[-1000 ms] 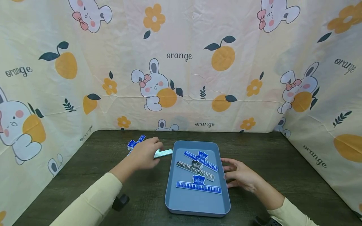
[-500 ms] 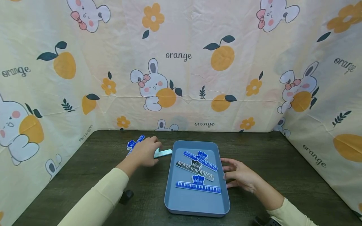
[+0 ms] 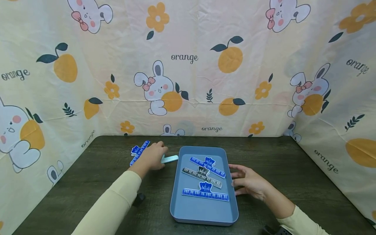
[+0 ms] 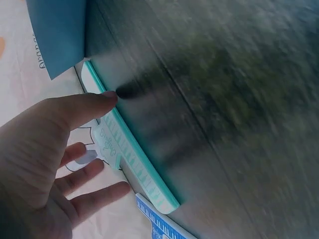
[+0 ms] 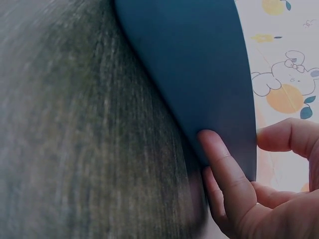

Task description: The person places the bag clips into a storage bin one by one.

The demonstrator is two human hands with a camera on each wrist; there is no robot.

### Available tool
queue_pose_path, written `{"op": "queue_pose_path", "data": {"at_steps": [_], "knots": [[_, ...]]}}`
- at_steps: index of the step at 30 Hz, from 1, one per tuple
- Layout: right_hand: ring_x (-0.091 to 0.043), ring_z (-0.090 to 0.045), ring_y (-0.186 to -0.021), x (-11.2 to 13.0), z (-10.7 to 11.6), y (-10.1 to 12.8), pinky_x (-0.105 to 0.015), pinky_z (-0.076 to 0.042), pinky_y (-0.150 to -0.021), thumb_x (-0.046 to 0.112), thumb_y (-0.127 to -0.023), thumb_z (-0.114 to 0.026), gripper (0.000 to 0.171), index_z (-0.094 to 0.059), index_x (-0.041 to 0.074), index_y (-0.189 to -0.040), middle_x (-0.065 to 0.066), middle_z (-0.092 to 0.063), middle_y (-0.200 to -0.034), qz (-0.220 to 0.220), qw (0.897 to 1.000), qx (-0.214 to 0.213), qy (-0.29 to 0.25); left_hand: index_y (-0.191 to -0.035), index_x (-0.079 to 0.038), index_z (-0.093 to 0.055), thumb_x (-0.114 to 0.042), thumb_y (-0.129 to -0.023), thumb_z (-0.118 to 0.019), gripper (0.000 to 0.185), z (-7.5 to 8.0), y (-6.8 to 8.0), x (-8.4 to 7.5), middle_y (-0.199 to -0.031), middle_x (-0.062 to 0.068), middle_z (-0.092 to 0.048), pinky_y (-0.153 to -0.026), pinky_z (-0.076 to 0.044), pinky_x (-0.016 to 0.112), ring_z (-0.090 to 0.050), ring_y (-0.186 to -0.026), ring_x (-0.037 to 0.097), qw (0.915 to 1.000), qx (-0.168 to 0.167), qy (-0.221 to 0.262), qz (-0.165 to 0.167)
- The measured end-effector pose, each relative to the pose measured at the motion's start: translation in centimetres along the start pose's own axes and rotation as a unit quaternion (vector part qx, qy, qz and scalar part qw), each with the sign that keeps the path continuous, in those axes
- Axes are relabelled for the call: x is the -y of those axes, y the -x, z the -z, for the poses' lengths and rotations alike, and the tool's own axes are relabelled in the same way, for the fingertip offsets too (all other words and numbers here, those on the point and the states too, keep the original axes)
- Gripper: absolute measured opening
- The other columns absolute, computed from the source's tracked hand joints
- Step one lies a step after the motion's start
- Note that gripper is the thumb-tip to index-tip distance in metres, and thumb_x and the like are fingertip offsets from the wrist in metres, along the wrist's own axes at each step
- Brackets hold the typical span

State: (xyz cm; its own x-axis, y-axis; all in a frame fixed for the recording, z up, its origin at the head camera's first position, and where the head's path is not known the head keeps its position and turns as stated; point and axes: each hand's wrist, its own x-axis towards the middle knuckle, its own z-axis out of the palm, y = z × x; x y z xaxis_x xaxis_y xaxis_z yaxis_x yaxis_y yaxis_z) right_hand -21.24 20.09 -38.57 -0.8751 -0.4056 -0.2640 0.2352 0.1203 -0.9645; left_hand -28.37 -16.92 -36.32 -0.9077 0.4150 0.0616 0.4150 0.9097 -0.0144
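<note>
The left hand (image 3: 151, 158) lies with straight, spread fingers (image 4: 84, 107) on the teal clip (image 4: 127, 154), gripping nothing (thumb tip touching it). That clip lies on the counter (image 3: 293, 176) just left of the blue tray (image 3: 202, 212). The right hand (image 3: 249, 182), fingers relaxed, touches the tray's right wall.

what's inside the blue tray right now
Three piano-key clips lie inside the blue tray: a blue clip at the far end, a black clip in the middle and another blue one nearest. Nothing covers them; what is under them cannot be seen.
</note>
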Motion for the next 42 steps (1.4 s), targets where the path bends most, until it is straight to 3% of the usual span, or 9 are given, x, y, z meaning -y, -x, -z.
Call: {"op": "queue_pose_path", "data": {"at_steps": [8, 15, 19, 27, 37, 42], "knots": [[-0.028, -0.065, -0.093, 0.0, 0.1, 0.0, -0.047, -0.058, -0.073, -0.007, -0.083, -0.061, 0.082, -0.017, -0.003, -0.152, -0.028, -0.051, -0.131, 0.000, 1.000, 0.003, -0.001, -0.122, -0.007, -0.065, -0.016, -0.077, -0.079, 0.048, -0.3, -0.4, 0.2, -0.122, 0.017, -0.057, -0.087, -0.051, 0.046, -0.059, -0.101, 0.030, 0.9972, 0.036, 0.054, 0.039], [-0.028, -0.065, -0.093, 0.0, 0.2, 0.1, -0.048, -0.057, -0.075, -0.007, -0.083, -0.062, 0.082, -0.017, -0.003, -0.152, -0.028, -0.050, -0.131, -0.001, 1.000, 0.001, -0.001, -0.111, -0.002, -0.068, -0.009, -0.078, -0.075, 0.034, -0.6, -1.0, 0.4, -0.103, 0.012, -0.066, -0.086, -0.050, 0.044, -0.061, -0.098, 0.029, 0.9976, 0.056, 0.038, 0.015], [-0.028, -0.065, -0.093, 0.0, 0.2, 0.2, -0.048, -0.057, -0.075, -0.007, -0.083, -0.062, 0.081, -0.018, -0.002, -0.151, -0.028, -0.050, -0.131, -0.002, 1.000, -0.003, 0.001, -0.111, -0.002, -0.068, -0.012, -0.078, -0.077, 0.035, -0.5, -1.1, 0.5, -0.101, 0.012, -0.066, -0.086, -0.051, 0.044, -0.061, -0.098, 0.029, 0.9976, 0.060, 0.032, 0.008], [-0.028, -0.065, -0.093, 0.0, 0.2, 0.1, -0.049, -0.057, -0.076, -0.008, -0.083, -0.062, 0.081, -0.019, -0.002, -0.152, -0.028, -0.050, -0.131, -0.003, 1.000, -0.002, -0.004, -0.100, -0.004, -0.069, -0.016, -0.073, -0.083, 0.032, -0.1, -0.6, 0.9, -0.093, 0.008, -0.066, -0.080, -0.052, 0.043, -0.061, -0.090, 0.026, 0.9982, 0.046, 0.036, -0.010], [-0.029, -0.066, -0.093, 0.0, 0.3, 0.0, -0.050, -0.056, -0.077, -0.007, -0.083, -0.062, 0.081, -0.019, -0.003, -0.151, -0.029, -0.050, -0.131, 0.000, 1.000, 0.000, -0.007, -0.100, -0.005, -0.072, -0.012, -0.073, -0.084, 0.031, 0.6, 0.0, 1.5, -0.101, 0.009, -0.069, -0.085, -0.052, 0.043, -0.063, -0.096, 0.027, 0.9965, 0.057, 0.061, -0.011], [-0.028, -0.065, -0.093, -0.1, 0.3, 0.0, -0.049, -0.057, -0.076, -0.007, -0.083, -0.062, 0.081, -0.019, -0.003, -0.151, -0.028, -0.051, -0.131, 0.000, 1.000, 0.000, -0.008, -0.098, -0.007, -0.072, -0.013, -0.073, -0.084, 0.028, 0.9, 0.4, 1.6, -0.101, 0.008, -0.069, -0.080, -0.053, 0.041, -0.062, -0.090, 0.024, 0.9955, 0.059, 0.073, -0.010]]}}
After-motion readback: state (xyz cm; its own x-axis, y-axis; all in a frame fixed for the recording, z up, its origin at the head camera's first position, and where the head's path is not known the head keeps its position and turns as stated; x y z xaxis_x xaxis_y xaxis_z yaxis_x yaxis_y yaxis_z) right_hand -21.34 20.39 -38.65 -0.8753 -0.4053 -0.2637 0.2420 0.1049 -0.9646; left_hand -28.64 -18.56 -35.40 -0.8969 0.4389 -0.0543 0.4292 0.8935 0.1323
